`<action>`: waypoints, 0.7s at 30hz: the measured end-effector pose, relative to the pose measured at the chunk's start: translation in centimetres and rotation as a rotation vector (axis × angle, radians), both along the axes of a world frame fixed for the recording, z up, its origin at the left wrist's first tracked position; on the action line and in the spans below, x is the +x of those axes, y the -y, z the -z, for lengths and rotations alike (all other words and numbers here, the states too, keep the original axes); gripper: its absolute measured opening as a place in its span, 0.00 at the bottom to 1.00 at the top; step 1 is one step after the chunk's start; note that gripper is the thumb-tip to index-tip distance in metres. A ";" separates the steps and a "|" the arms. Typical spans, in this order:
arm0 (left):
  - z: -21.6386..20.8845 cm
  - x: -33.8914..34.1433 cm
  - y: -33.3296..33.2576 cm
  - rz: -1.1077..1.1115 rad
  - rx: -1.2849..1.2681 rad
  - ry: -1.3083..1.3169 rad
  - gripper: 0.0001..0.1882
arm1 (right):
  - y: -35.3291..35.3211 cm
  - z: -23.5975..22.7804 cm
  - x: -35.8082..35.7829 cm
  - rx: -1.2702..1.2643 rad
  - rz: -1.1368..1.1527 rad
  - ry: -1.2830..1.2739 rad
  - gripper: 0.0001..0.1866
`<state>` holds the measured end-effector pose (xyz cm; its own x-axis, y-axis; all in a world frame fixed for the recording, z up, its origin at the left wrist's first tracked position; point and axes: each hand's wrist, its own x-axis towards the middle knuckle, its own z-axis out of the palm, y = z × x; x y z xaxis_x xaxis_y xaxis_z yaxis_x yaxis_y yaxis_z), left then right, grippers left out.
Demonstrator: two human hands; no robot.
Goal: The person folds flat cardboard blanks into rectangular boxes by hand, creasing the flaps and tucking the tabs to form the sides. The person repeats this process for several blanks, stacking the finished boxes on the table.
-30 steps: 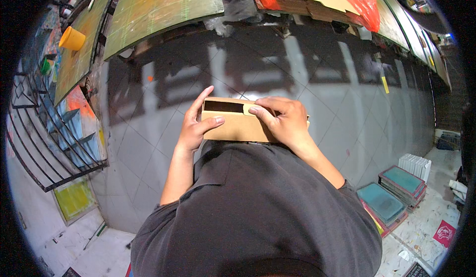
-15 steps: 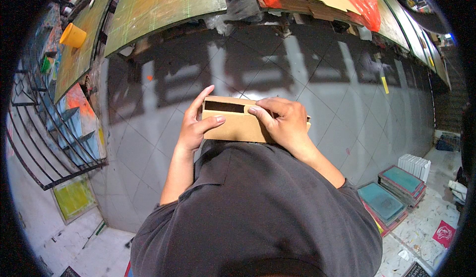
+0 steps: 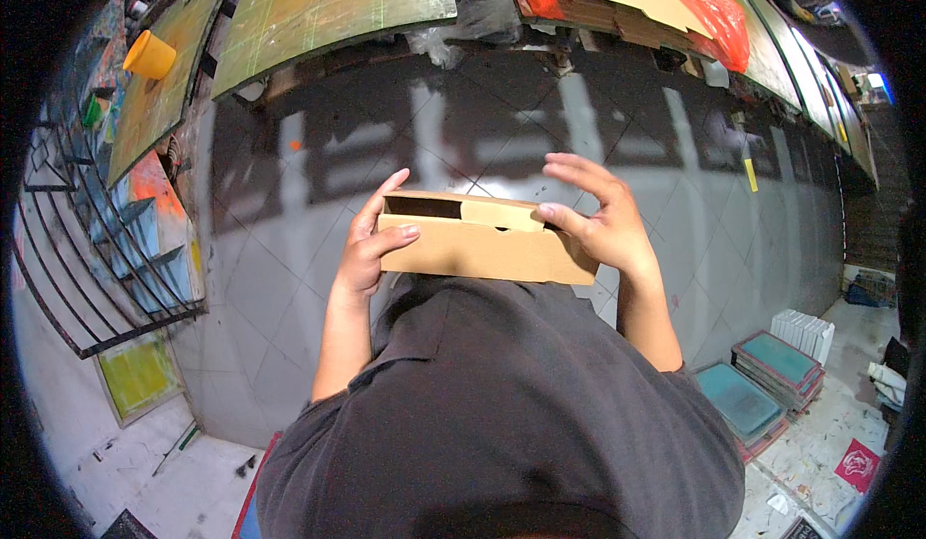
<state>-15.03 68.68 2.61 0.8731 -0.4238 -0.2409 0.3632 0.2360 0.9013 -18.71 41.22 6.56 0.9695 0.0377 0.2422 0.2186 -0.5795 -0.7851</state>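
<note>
A long, narrow brown cardboard box [image 3: 482, 252] lies crosswise in front of my chest. Its upper side is a dark opening on the left, while a lighter cardboard flap [image 3: 500, 215] covers the stretch right of it, with a small notch at the flap's near edge. My left hand [image 3: 371, 245] grips the box's left end, thumb on the near wall and fingers behind. At the other end, my right hand [image 3: 610, 219] has its fingers raised and spread. Its thumb tip is at the flap's right end; whether it presses there I cannot tell.
Beyond the grey tiled floor [image 3: 637, 269] stand tables with stained boards [image 3: 328, 18] and red plastic sheeting [image 3: 675, 9]. A yellow cup [image 3: 149, 55] and a black metal rack [image 3: 125, 332] are at left. Framed screens [image 3: 738, 399] are stacked at right.
My right hand has lifted its fingers off the flap and spread them, moving right. More of the flap now shows. The box has shifted slightly left, my left hand still on it.
</note>
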 end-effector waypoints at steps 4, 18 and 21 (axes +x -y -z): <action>1.3 1.0 -1.5 0.097 0.252 0.137 0.29 | 0.4 0.4 -0.9 0.191 -0.124 -0.283 0.15; -4.8 4.1 3.4 0.292 0.653 0.478 0.08 | 0.6 -0.3 -0.5 0.209 -0.077 -0.404 0.11; -5.0 3.9 3.9 0.246 0.644 0.462 0.08 | 0.8 -0.5 -0.5 0.202 -0.068 -0.400 0.09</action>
